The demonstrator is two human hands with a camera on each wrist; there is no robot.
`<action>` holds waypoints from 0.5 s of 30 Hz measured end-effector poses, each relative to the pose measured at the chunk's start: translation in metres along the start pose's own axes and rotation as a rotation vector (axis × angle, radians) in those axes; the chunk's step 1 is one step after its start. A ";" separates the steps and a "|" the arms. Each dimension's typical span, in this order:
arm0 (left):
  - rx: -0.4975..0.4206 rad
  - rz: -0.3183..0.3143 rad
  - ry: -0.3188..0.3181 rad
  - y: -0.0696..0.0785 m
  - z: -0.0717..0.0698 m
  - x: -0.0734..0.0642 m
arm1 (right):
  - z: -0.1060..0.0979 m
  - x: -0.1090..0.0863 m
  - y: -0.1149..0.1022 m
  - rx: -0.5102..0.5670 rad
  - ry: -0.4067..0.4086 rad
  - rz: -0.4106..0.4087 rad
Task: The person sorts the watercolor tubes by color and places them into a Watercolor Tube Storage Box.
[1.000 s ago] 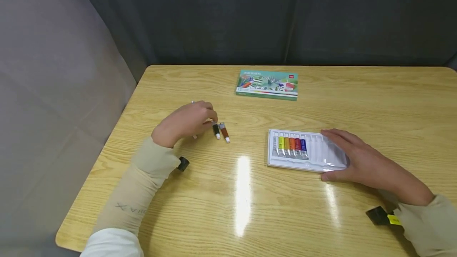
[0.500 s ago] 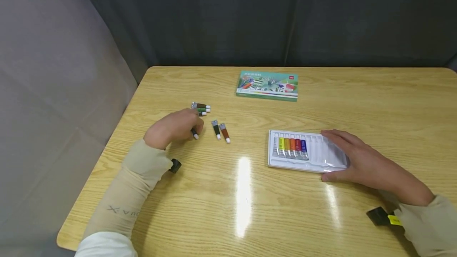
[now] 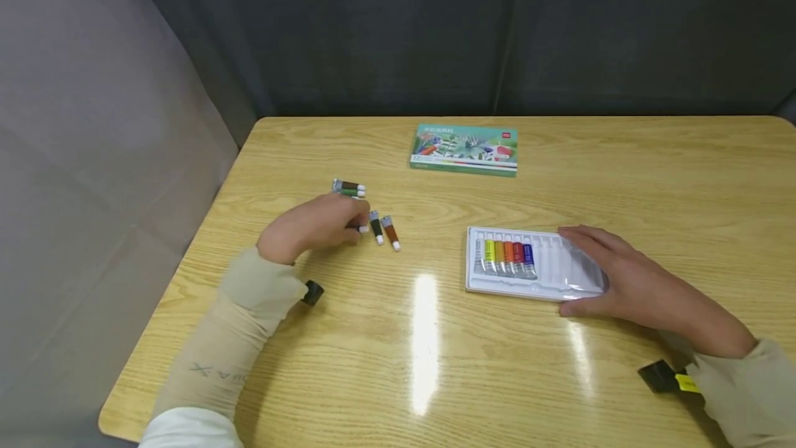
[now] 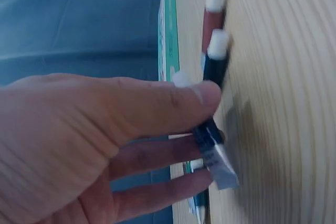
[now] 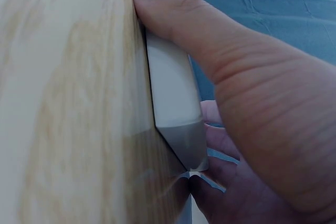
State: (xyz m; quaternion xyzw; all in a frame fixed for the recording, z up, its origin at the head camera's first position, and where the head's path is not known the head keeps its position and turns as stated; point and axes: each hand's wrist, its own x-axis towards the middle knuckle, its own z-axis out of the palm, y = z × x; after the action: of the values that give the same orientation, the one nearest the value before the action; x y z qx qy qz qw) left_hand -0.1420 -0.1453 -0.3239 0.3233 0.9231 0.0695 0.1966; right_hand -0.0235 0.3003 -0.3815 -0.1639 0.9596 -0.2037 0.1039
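My left hand (image 3: 317, 225) pinches a small dark paint tube (image 4: 208, 134) between thumb and fingers; its silver crimped end sticks out past the fingertips in the left wrist view. Just right of that hand lie a dark green paint tube (image 3: 376, 228) and a reddish-brown one (image 3: 390, 232), white caps toward me. Behind the hand, a brown tube (image 3: 351, 186) and a green tube (image 3: 353, 193) lie side by side, partly hidden. On the right, my right hand (image 3: 634, 282) grips the right end of a white tray (image 3: 550, 261), thumb on the near side. Several coloured tubes fill its left slots.
A teal printed paint box (image 3: 463, 151) lies flat toward the back of the wooden table (image 3: 348, 365). Dark curtain (image 3: 385, 33) hangs behind the table's far edge, and grey cloth (image 3: 112, 192) hangs along the left.
My left hand moved left and toward me to a dark tube, took hold of it, then came back right with it. The right hand and tray stayed still.
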 end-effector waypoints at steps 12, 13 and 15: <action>0.007 0.243 0.088 0.050 0.006 0.020 | 0.001 -0.001 0.000 0.014 0.004 0.004; 0.024 0.266 0.101 0.054 0.008 0.022 | 0.000 -0.001 0.000 0.014 0.007 0.003; 0.042 0.304 0.125 0.063 0.010 0.027 | 0.000 -0.002 0.000 0.009 0.010 0.005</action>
State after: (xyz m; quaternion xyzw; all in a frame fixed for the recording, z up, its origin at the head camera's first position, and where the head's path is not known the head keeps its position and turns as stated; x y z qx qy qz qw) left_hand -0.1216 -0.0788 -0.3253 0.4586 0.8751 0.0989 0.1192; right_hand -0.0216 0.3008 -0.3813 -0.1599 0.9596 -0.2087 0.1006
